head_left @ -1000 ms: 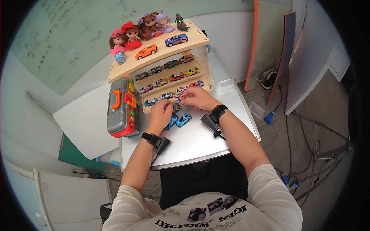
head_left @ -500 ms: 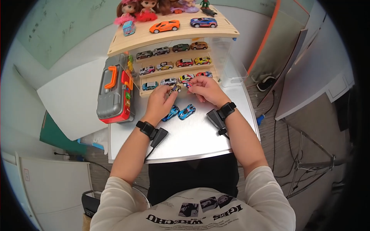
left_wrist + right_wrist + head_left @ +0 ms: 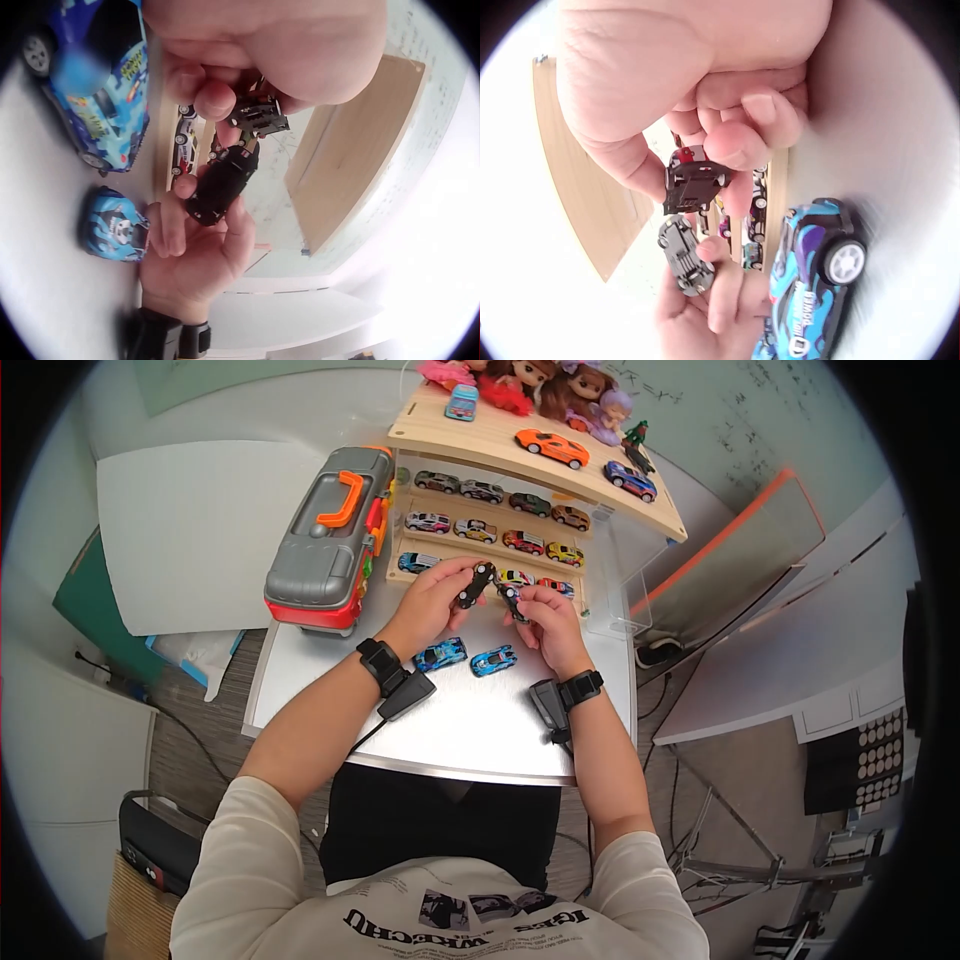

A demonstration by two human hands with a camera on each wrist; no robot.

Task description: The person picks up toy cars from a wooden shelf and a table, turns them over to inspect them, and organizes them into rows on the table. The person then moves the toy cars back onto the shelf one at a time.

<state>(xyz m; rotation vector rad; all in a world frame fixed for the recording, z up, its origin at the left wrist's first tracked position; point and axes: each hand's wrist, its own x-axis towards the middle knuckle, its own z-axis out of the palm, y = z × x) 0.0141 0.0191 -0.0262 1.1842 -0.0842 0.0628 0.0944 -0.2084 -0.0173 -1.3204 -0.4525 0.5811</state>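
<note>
My left hand (image 3: 432, 603) pinches a toy car (image 3: 476, 586) between thumb and fingers. My right hand (image 3: 556, 626) likewise grips a second toy car (image 3: 511, 603), whose body shows red and white in the right wrist view. The two cars are end to end, close together above the table. Dark undersides with small wheels face the wrist cameras: the left hand's car (image 3: 685, 255) and the right hand's car (image 3: 223, 184). Just below the hands, two blue patterned toy cars (image 3: 440, 653) (image 3: 493, 660) sit on the silvery table (image 3: 470, 725).
Behind the hands stands a wooden display shelf (image 3: 480, 448) with rows of toy cars. On its top are dolls (image 3: 520, 382), an orange car (image 3: 552, 448) and a blue car (image 3: 630, 481). A grey toolbox (image 3: 325, 555) with an orange handle stands on the left.
The left hand has lifted its car from the table. Both hands have brought their cars together and tipped them so the undersides show. The head view has turned, and the two blue cars stay put.
</note>
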